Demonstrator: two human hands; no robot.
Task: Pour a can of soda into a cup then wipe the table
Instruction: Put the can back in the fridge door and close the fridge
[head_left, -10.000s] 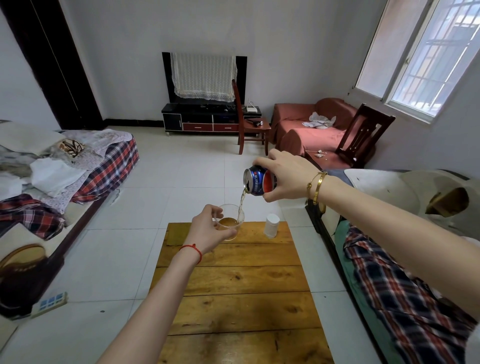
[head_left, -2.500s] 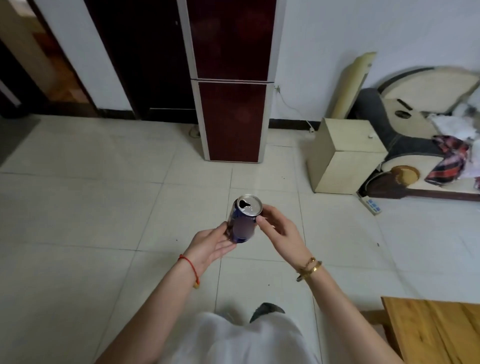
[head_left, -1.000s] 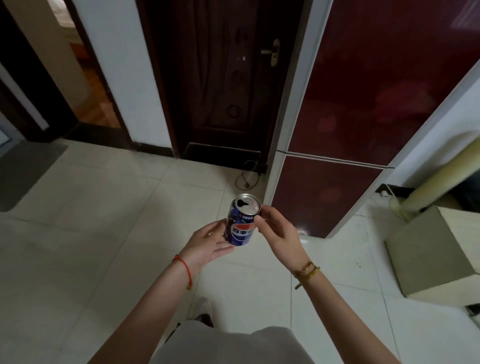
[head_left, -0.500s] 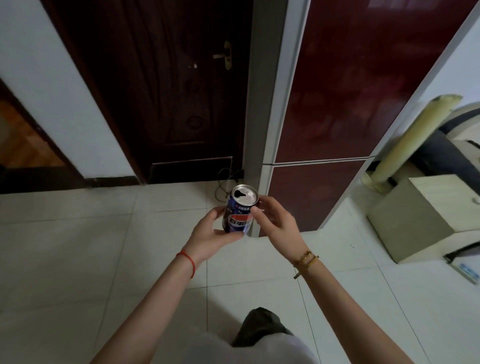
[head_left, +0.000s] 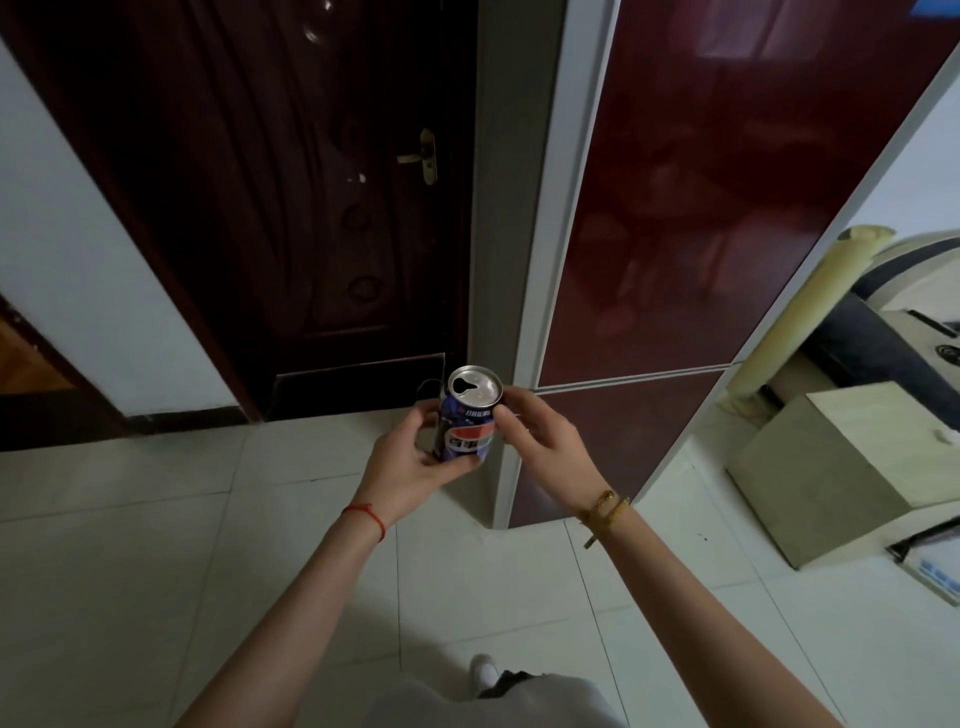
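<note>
Both hands are holding the opened can upright at 12 o'clock, the left hand gripping its body and the right hand pinching its rim, probably to prevent spills.

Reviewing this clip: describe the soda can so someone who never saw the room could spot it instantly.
Find the tall dark red fridge standing beside the dark wooden door. In front of the fridge's left edge, both hands meet at mid-frame: the left hand and right hand hold the soda can upright. It is the only blue thing there, with a red-and-white logo and an opened silver top.
</note>
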